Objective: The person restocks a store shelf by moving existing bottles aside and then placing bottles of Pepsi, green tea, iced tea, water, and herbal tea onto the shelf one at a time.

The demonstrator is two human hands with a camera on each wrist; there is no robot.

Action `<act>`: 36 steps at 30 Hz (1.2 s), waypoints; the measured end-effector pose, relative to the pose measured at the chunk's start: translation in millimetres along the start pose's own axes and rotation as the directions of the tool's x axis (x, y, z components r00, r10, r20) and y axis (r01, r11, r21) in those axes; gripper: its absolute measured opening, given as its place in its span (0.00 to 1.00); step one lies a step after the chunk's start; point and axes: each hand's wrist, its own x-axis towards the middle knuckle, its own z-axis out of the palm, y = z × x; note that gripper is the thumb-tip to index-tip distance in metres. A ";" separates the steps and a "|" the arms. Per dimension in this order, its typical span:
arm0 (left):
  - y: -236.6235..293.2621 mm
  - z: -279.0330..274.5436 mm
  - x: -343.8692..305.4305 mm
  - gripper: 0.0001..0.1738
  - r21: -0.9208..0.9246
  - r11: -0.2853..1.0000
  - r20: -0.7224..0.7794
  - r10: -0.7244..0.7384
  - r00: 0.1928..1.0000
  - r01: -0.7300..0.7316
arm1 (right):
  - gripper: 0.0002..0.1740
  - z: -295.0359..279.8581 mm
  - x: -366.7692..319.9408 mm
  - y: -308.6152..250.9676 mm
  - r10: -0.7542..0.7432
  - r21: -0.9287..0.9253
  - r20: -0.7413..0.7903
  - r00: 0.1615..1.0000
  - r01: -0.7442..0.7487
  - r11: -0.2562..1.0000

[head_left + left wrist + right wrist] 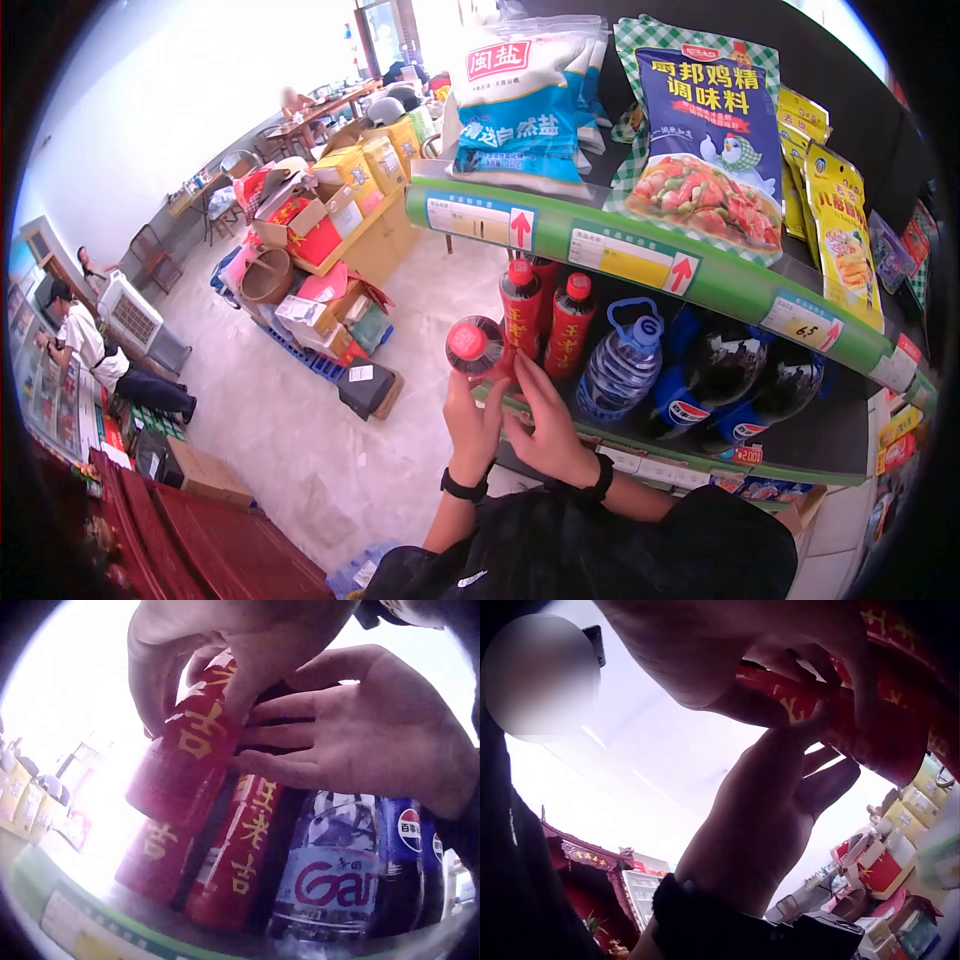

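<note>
My left hand (468, 420) grips a red-labelled drink bottle (475, 346) with yellow characters, its red cap toward the head camera. This bottle is tilted in front of the shelf's row. In the left wrist view, the left fingers and thumb curl round the bottle's (184, 761) upper part. My right hand (548, 430) is beside it, fingers extended and fingertips right at the bottle's side. Matching red bottles (570, 330) stand just behind on the lower shelf. To their right are a clear water jug (620, 362) with a blue handle and dark Pepsi bottles (700, 375).
Above the bottles runs a green shelf edge (560, 232) with price tags. That upper shelf carries salt bags (525, 110), a large seasoning bag (708, 150) and yellow packets (845, 225). Stacked boxes (325, 215) stand across the floor; a person in white (85, 335) is at the far left.
</note>
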 end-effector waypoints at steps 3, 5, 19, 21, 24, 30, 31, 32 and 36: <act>4.1 -8.2 -21.8 0.23 0.056 0.998 -0.012 0.006 1.000 -0.005 | 0.44 -15.1 -15.0 -12.6 0.018 0.105 0.072 0.997 -0.026 0.994; 12.3 -12.6 -43.5 0.23 0.119 0.993 -0.026 0.016 1.000 -0.013 | 0.43 -22.6 -29.3 -12.4 0.050 0.218 0.148 0.988 -0.082 0.972; 83.1 -22.5 -347.6 0.33 0.236 0.791 -0.350 -0.473 0.808 0.565 | 0.28 -67.3 -194.5 -6.9 -0.037 0.274 0.852 0.523 -0.383 0.882; 100.4 -12.0 -402.1 0.35 0.229 0.738 -0.424 -0.511 0.748 0.634 | 0.26 -78.0 -224.1 -14.7 -0.075 0.315 0.878 0.473 -0.452 0.834; 153.4 2.5 -451.8 0.37 0.266 0.639 -0.524 -0.533 0.665 0.721 | 0.26 -99.1 -260.6 -32.0 -0.098 0.233 0.960 0.262 -0.561 0.794; 222.4 10.7 -529.5 0.36 0.263 0.523 -0.659 -0.516 0.547 0.811 | 0.25 -119.5 -301.6 -70.1 -0.279 0.239 0.960 -0.002 -0.514 0.824; 230.1 11.2 -539.2 0.35 0.242 0.514 -0.682 -0.513 0.521 0.823 | 0.25 -119.8 -308.3 -76.9 -0.298 0.233 0.954 -0.041 -0.526 0.818; 235.4 10.5 -545.4 0.34 0.211 0.526 -0.712 -0.495 0.499 0.824 | 0.25 -118.6 -313.4 -84.4 -0.312 0.232 0.949 -0.049 -0.562 0.794; 264.3 6.2 -565.8 0.33 0.127 0.528 -0.805 -0.440 0.398 0.840 | 0.23 -121.8 -332.5 -124.3 -0.361 0.262 0.930 -0.076 -0.555 0.790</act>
